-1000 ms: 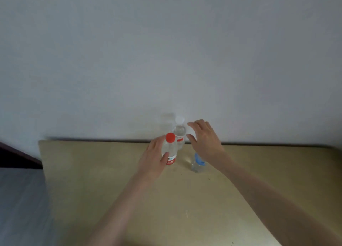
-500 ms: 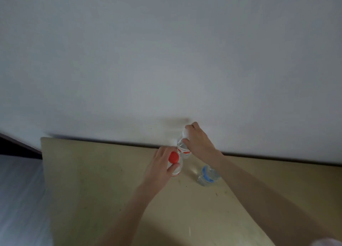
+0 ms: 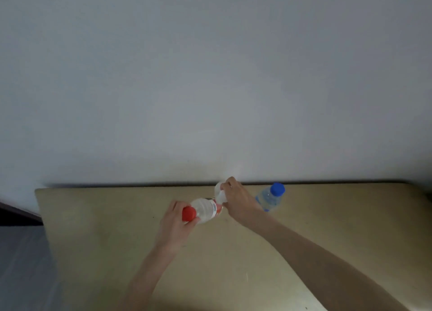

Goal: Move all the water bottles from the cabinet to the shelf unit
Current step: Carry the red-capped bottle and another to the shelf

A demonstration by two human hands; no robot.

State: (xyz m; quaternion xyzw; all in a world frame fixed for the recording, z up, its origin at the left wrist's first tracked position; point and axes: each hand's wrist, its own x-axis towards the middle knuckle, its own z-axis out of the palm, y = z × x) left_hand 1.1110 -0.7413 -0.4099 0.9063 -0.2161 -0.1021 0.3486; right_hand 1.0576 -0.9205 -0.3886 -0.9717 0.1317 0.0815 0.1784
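I count three water bottles and two bare hands over one tan cabinet top [image 3: 93, 229] that butts against a pale wall [image 3: 210, 77]. My left hand [image 3: 175, 224] is wrapped around the red-capped bottle [image 3: 203, 209], which lies tilted with its cap toward me and its base angled toward the wall; I cannot tell whether it touches the surface. My right hand [image 3: 238, 201] is closed over the white-capped bottle [image 3: 219, 191], right at the back edge near the wall, just behind the red-capped one. Most of that bottle is hidden by my fingers, so I only make out the pale cap end and a sliver of clear body. The blue-capped bottle [image 3: 270, 197] stands free near my right wrist, close to the wall, untouched. Its lower part is hard to read against the tan surface. Both forearms run out of frame at the bottom, and a dark strip [image 3: 16, 213] at far left is cut off.
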